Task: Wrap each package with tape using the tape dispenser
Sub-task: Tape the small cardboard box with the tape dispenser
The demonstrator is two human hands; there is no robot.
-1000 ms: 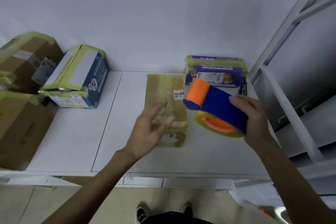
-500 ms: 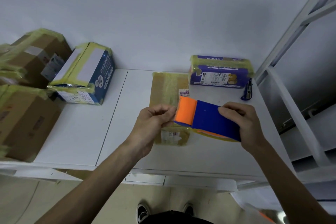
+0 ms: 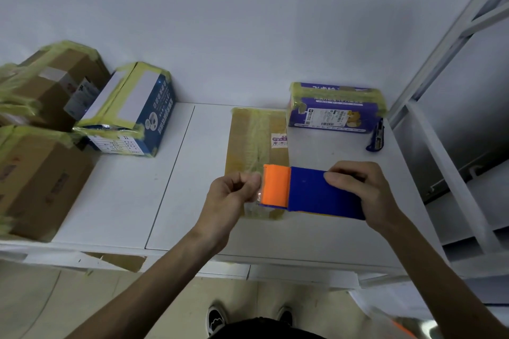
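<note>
A flat brown package (image 3: 256,140) lies in the middle of the white table (image 3: 132,195), with yellowish tape along its top. Above its near end I hold a blue tape dispenser (image 3: 316,192) with an orange front. My right hand (image 3: 366,190) grips the blue body from the right. At the orange end, my left hand (image 3: 231,195) pinches the free end of the tape with curled fingers. The tape roll is hidden under the dispenser.
A purple taped box (image 3: 334,109) stands at the back right, with a blue utility knife (image 3: 376,139) beside it. A blue-and-white taped box (image 3: 129,113) and brown cartons (image 3: 41,146) crowd the left. A white metal rack (image 3: 440,124) rises on the right.
My left hand left the package and took the tape end at the dispenser's front. The dispenser came down and levelled out over the package's near end.
</note>
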